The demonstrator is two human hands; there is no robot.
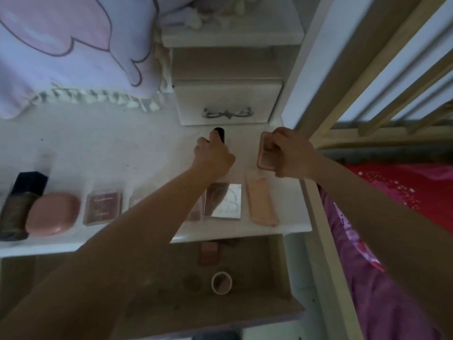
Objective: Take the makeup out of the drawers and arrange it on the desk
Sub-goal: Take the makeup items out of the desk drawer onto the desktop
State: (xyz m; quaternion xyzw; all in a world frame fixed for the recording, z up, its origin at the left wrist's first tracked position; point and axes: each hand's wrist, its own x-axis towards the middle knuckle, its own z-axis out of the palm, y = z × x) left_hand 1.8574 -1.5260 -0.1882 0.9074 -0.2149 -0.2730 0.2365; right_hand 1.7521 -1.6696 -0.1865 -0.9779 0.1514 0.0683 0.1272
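No readable text anywhere. The dark red palette (102, 207) on the desk (103, 148) has gold script lettering (too blurred to make out).

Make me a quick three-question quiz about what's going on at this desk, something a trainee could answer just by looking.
1. True or false: the open drawer below the desk is already empty.
2. What does the left hand hold? A) a dark tube B) a pink soap-shaped case C) a mirror
3. Fill in: the right hand grips a pink ____ near the desk's right edge.

Key
1. False: a round pot and a small compact still lie inside.
2. A, the dark tube.
3. Compact: the pink compact.
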